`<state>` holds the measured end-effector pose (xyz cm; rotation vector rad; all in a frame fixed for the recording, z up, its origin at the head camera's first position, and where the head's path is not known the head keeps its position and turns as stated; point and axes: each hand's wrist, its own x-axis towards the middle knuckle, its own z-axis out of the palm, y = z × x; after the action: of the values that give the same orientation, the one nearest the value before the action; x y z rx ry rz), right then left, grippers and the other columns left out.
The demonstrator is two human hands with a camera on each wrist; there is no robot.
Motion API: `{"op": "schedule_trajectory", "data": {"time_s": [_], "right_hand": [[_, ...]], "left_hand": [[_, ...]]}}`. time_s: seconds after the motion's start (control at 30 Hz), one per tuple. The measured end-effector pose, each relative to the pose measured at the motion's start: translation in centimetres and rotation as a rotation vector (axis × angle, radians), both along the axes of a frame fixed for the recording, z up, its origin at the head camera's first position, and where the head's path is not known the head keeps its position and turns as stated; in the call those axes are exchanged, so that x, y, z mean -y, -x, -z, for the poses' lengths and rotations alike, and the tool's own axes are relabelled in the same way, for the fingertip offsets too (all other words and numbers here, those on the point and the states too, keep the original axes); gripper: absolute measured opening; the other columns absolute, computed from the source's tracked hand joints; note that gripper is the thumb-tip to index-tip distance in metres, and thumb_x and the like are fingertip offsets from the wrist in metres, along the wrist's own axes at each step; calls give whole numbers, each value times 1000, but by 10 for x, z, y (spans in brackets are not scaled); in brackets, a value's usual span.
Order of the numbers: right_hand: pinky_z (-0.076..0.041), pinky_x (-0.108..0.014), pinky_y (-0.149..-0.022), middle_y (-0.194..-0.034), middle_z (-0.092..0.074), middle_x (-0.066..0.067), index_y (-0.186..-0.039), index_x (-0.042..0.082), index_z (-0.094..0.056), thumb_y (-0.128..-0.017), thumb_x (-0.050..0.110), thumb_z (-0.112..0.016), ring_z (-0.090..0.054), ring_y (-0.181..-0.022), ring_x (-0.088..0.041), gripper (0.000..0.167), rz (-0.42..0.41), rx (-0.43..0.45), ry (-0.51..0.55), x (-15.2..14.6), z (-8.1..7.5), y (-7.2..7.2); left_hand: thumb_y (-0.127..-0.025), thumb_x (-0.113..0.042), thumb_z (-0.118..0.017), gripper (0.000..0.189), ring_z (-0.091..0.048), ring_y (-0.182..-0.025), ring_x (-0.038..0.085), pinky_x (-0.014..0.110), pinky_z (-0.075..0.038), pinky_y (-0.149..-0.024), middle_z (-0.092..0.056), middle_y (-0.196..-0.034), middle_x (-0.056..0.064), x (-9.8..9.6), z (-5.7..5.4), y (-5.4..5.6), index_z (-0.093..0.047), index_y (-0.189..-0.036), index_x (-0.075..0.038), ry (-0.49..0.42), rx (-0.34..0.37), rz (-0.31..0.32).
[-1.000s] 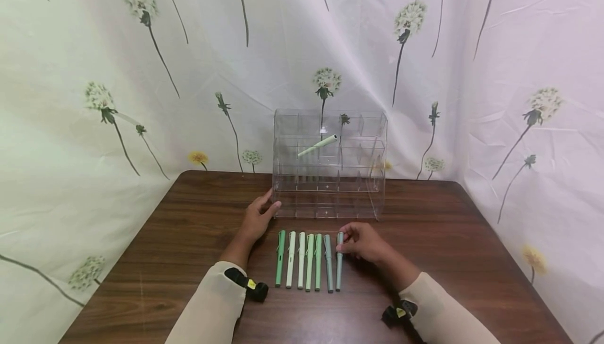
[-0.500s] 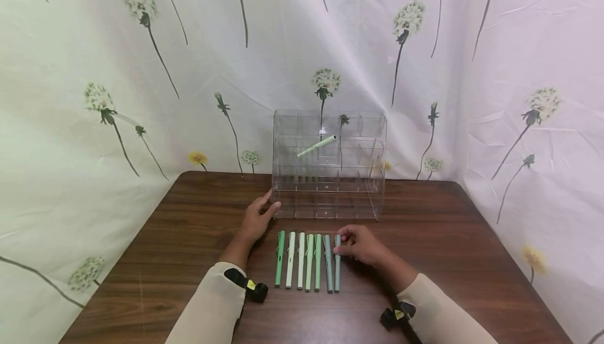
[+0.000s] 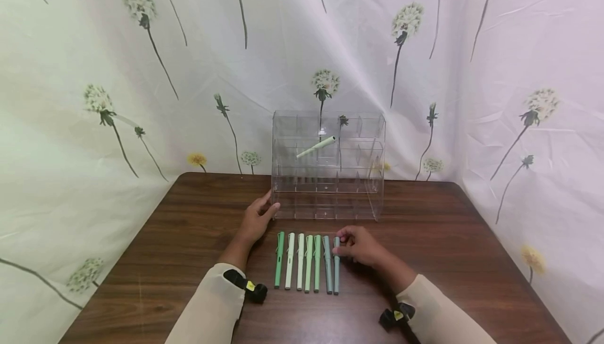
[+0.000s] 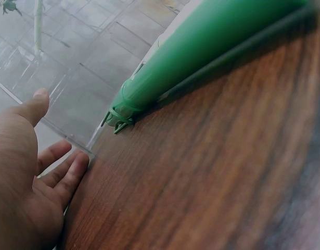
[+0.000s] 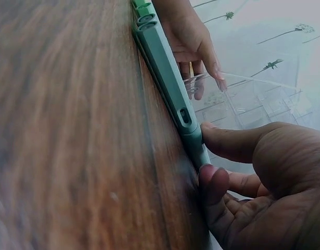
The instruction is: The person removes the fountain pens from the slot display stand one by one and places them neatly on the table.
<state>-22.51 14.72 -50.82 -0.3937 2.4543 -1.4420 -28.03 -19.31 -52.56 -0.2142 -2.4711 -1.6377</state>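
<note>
A row of several capped pens lies side by side on the table: a green pen (image 3: 279, 260) at the left end, pale and light-green ones in the middle, two grey-blue at the right. My right hand (image 3: 360, 246) holds the rightmost grey-blue pen (image 3: 336, 273) near its clip end, thumb and fingertips against it, as the right wrist view shows close up. Behind the row stands a clear acrylic organizer (image 3: 325, 213) with stepped compartments. My left hand (image 3: 257, 221) rests at its lower left corner, fingers extended along the side and thumb at the front.
A light-green pen (image 3: 317, 147) leans at a slant in an upper tier of the organizer. The dark wood table (image 3: 189, 239) meets a flower-printed curtain (image 3: 226, 61) at the back and sides.
The rightmost grey-blue pen has slid slightly left under my right hand, closing the gap to its neighbour. The left hand has stayed at the organizer's corner.
</note>
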Motion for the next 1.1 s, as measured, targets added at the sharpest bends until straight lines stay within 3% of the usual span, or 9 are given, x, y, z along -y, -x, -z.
{"op": "schedule_trajectory", "data": {"time_s": [0.27,0.53,0.8,1.1], "right_hand": [[-48,-26,-53,-109,-62,-12,-123,-4,-69,-94,12,-87,-56,-69,-15,38,4,-3,5,2,-1,-1],[-50,-29,-55,-101,-66,-10,-124,-3,-69,-103,20,-78,-58,-69,-17,33,12,25,52,0,1,0],[-53,-29,-55,-94,-67,-11,-125,-5,-68,-102,18,-78,-63,-70,-18,33,53,34,103,-2,0,4],[-59,-32,-64,-109,-71,-15,-132,-5,-67,-103,18,-77,-69,-78,-22,38,78,10,29,-8,-21,5]], "left_hand": [[-111,-39,-67,63,-71,-112,29,36,-54,-94,-65,-138,19,0,0,0,-45,-168,-26,-2,19,7],[-111,-37,-67,64,-72,-112,27,35,-56,-92,-64,-141,20,0,1,0,-44,-169,-23,-3,11,4],[-111,-40,-67,64,-71,-117,33,40,-56,-96,-63,-145,20,0,-1,0,-44,-169,-26,-8,38,2],[-111,-38,-67,64,-70,-119,33,40,-55,-98,-62,-147,21,0,0,0,-44,-169,-23,-9,18,5]]}}
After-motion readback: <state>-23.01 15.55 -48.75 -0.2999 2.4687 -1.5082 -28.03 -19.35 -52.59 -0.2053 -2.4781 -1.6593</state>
